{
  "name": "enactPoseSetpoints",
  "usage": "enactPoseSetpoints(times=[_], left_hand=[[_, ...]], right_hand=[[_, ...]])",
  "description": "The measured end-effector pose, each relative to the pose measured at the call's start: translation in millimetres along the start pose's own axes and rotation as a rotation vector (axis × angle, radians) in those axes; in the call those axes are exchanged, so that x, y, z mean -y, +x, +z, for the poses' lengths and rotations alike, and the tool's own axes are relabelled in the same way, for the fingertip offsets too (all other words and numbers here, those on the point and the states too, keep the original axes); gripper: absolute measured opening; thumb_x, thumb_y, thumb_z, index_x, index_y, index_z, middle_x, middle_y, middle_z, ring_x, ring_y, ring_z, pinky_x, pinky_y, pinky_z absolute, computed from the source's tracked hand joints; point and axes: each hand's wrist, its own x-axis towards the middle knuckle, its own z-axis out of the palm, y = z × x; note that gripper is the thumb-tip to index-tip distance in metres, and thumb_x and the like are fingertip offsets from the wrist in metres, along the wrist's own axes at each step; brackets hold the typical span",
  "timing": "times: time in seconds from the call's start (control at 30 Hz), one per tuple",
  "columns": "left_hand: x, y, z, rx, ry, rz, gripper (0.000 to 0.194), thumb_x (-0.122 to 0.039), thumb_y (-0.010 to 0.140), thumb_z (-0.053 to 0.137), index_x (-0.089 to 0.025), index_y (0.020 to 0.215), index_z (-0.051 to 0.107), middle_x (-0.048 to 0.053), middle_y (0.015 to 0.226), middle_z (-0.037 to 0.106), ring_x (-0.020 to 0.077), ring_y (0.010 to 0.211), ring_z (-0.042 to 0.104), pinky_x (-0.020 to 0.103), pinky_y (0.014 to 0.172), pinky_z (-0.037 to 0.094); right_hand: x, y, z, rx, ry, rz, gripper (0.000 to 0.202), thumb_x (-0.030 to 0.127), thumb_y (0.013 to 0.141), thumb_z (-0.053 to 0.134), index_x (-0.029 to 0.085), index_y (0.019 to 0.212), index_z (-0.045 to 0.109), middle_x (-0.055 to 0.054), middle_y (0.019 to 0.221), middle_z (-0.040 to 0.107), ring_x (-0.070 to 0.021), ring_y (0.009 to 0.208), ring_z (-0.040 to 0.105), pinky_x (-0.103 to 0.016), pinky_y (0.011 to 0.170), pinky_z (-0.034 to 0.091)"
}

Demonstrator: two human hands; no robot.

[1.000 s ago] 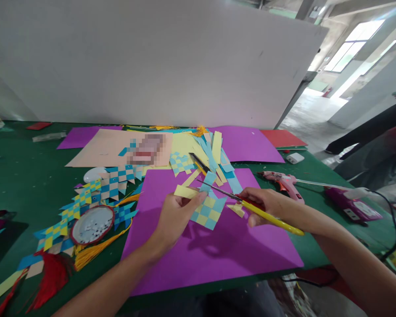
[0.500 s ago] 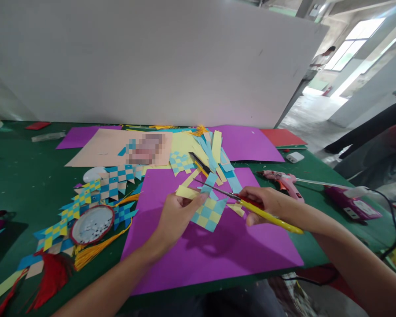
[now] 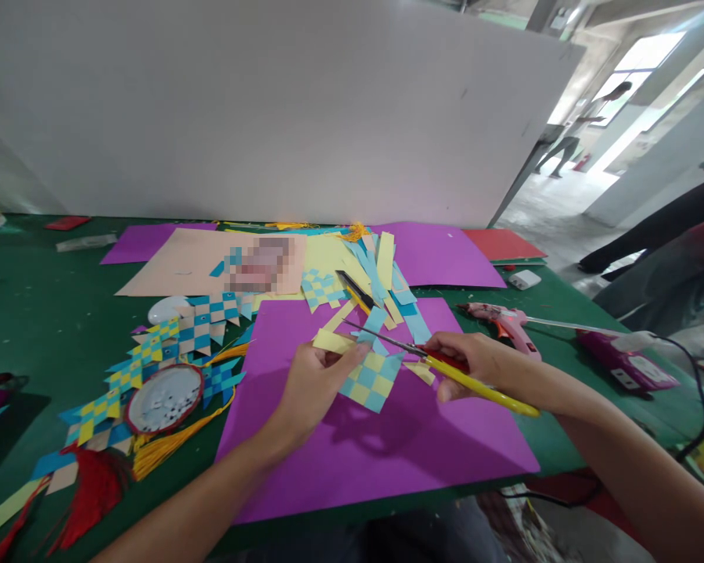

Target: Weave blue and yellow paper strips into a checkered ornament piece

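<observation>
My left hand [image 3: 322, 383] pinches a woven paper piece [image 3: 374, 379], checkered in yellow and light blue, with loose strip ends sticking out at its top. My right hand [image 3: 466, 360] is wrapped round the scissors [image 3: 481, 388], which have a yellow and red handle. Their blades [image 3: 387, 338] reach left across the strip ends, just above the checkered part; whether they touch the paper I cannot tell. Both hands are above a purple paper sheet [image 3: 281, 461]. A small yellow scrap [image 3: 421, 373] lies beneath the scissors.
A pink glue gun [image 3: 508, 324] lies on the right, near a purple box [image 3: 627, 363] with a cord. Behind the hands are a utility knife [image 3: 357, 288] and paper strips [image 3: 407, 305]. Left are checkered paper fish [image 3: 196, 328], a round dish [image 3: 164, 399] and a red tassel [image 3: 97, 493].
My hands, the scissors and the woven paper look almost unmoved. In the far right background, a walking person has shifted to the right.
</observation>
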Motion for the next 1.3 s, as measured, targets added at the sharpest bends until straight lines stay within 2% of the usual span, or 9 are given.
enactPoseSetpoints(times=[0.27,0.63,0.8,1.03,1.2,1.3], left_hand=[[0.8,0.9,-0.6,0.001,0.000,-0.001,0.034,-0.047,0.073,0.073,-0.014,0.079,0.072,0.006,0.074,0.072,0.0203,0.067,0.067,0.026,0.057,0.052],[2.2,1.1,-0.5,0.002,0.006,-0.006,0.036,-0.050,0.072,0.073,-0.014,0.075,0.072,0.007,0.072,0.072,0.0199,0.065,0.066,0.027,0.056,0.052],[2.1,1.1,-0.6,0.015,-0.011,-0.014,0.036,-0.050,0.073,0.073,-0.014,0.078,0.072,0.008,0.076,0.073,0.0204,0.068,0.067,0.027,0.058,0.053],[1.6,0.2,-0.7,0.009,-0.024,-0.018,0.036,-0.049,0.072,0.074,-0.014,0.080,0.072,0.007,0.076,0.073,0.0205,0.069,0.067,0.027,0.059,0.053],[0.7,0.4,-0.3,-0.009,-0.004,-0.003,0.036,-0.049,0.072,0.074,-0.014,0.081,0.072,0.006,0.075,0.072,0.0200,0.071,0.066,0.026,0.059,0.052],[0.3,-0.4,0.3,0.061,-0.003,0.003,0.032,-0.046,0.073,0.073,-0.015,0.080,0.072,0.006,0.076,0.071,0.0196,0.071,0.066,0.026,0.061,0.051]], right_hand=[[1.5,0.7,-1.0,0.014,-0.004,0.016,0.061,0.070,0.066,0.068,0.017,0.096,0.061,0.000,0.074,0.059,-0.0141,0.062,0.047,-0.024,0.055,0.034],[5.9,-0.7,1.1,-0.061,0.042,0.063,0.057,0.065,0.061,0.074,0.017,0.089,0.062,0.001,0.070,0.059,-0.0143,0.061,0.047,-0.025,0.055,0.034],[10.5,-1.6,0.1,-0.092,0.047,0.094,0.055,0.065,0.059,0.075,0.018,0.083,0.061,0.003,0.063,0.054,-0.0124,0.058,0.041,-0.025,0.052,0.030],[7.2,-0.4,-0.2,-0.066,0.059,0.149,0.055,0.067,0.058,0.074,0.019,0.078,0.058,0.005,0.059,0.047,-0.0112,0.055,0.038,-0.025,0.051,0.026],[10.3,-9.6,-4.9,-0.044,0.193,0.032,0.057,0.069,0.069,0.065,0.019,0.093,0.053,-0.003,0.081,0.061,-0.0158,0.067,0.051,-0.026,0.058,0.038],[18.8,-11.4,-4.4,-0.047,0.369,-0.064,0.054,0.069,0.077,0.057,0.019,0.096,0.052,-0.005,0.088,0.061,-0.0168,0.075,0.053,-0.027,0.063,0.043]])
